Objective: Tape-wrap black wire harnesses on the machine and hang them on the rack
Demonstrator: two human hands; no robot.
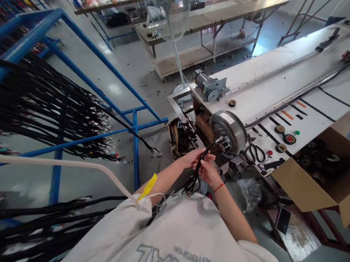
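A black wire harness (198, 168) runs from my lap up toward the round taping head (230, 129) at the end of the white bench. My left hand (194, 157) is closed round its upper part. Just below and to the right, my right hand (210, 172) pinches the same bundle, a red string on the wrist. Loose wire ends with small connectors fan out below, against my shirt. Parts of the fingers are hidden behind the harness. Black-handled scissors (254, 152) lie on the bench corner right of the taping head.
Blue racks (106, 69) hung with many black harnesses stand at left. Several tape rolls (289, 139) and tape strips lie on the white bench (263, 86). An open cardboard box (305, 185) holds more rolls. A phone (283, 220) rests on a low board, and a fan (166, 6) stands behind.
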